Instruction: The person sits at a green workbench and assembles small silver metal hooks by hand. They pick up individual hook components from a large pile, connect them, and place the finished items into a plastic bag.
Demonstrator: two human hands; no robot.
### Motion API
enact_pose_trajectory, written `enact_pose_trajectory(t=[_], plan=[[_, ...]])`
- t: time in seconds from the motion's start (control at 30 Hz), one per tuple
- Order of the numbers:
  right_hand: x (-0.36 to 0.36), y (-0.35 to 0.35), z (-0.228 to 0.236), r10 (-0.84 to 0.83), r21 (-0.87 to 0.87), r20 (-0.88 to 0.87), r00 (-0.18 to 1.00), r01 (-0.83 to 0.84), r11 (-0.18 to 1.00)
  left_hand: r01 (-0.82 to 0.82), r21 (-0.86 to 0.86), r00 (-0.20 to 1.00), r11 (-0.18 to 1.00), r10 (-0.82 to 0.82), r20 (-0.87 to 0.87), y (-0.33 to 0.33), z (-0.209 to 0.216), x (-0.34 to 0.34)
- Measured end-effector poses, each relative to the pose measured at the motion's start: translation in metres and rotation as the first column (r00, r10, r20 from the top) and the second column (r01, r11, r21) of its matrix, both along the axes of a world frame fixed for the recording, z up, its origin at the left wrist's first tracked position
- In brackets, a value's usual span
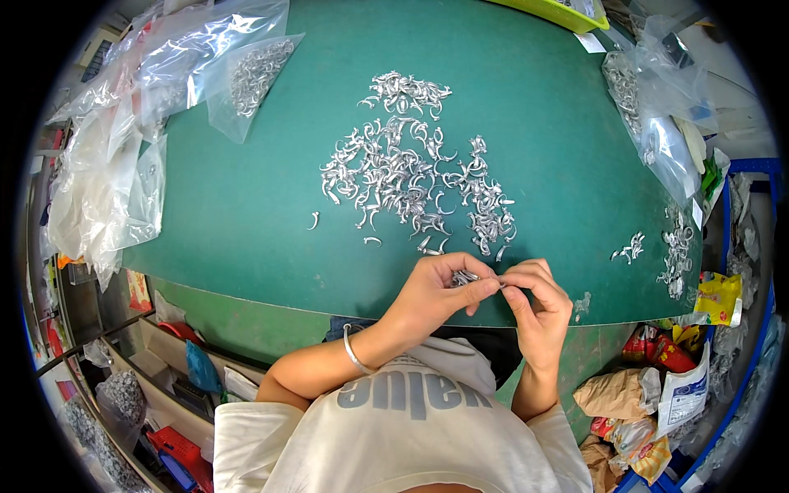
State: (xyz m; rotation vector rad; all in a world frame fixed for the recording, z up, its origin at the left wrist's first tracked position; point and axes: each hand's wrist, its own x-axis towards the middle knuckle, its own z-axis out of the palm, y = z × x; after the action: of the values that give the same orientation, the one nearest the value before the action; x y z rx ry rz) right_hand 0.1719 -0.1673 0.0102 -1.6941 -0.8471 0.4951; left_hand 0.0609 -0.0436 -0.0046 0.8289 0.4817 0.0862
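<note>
Silver curved pieces (403, 182), green tabletop (246, 222)
The shirt (378, 448) is off-white with grey lettering (411, 393), the bracelet (352, 349) silvery, the tray (560, 14) yellow-green, the shelf frame (754, 165) blue.

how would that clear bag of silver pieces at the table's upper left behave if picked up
The clear bag would probably be floppy, as its film looks thin and creased. It may sag unevenly, since the silver pieces bunch in one part. Its shiny surface could feel slightly slippery.

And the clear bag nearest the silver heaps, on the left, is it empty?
Not empty: the clear bag has small silvery pieces bunched inside, showing through its plastic. I can't tell if it's sealed.
</note>
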Motion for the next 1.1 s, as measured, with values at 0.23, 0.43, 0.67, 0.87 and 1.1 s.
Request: enact_pose_trajectory(t=[0.23, 0.43, 0.67, 0.87, 1.1], plan=[[0.005, 0.0, -0.018, -0.181, -0.107, 0.193, 0.964, 0.204, 0.973, -0.071, -0.364, 0.983, 0.929, 0.126, 0.131, 0.002, -0.004, 0.001], [-0.002, 0.011, -0.029, -0.083, -0.253, 0.595, 0.799, 0.285, 0.925, -0.091, -0.308, 0.991, 0.947, 0.118, 0.069, 0.005, -0.004, -0.003], [0.002, 0.01, -0.028, -0.146, -0.124, 0.531, 0.835, 0.247, 0.961, -0.115, -0.206, 0.993, 0.972, 0.11, -0.035, 0.004, -0.005, -0.004], [-0.004, 0.005, -0.011, -0.101, 0.071, 0.209, 0.973, 0.088, 0.994, -0.022, 0.002, 0.998, 1.0, 0.022, -0.063, 0.001, 0.004, 0.0], [-0.004, 0.006, -0.004, -0.06, 0.067, 0.13, 0.99, 0.051, 0.996, -0.056, -0.024, 0.998, 0.998, 0.055, -0.033, 0.001, 0.003, -0.004]])
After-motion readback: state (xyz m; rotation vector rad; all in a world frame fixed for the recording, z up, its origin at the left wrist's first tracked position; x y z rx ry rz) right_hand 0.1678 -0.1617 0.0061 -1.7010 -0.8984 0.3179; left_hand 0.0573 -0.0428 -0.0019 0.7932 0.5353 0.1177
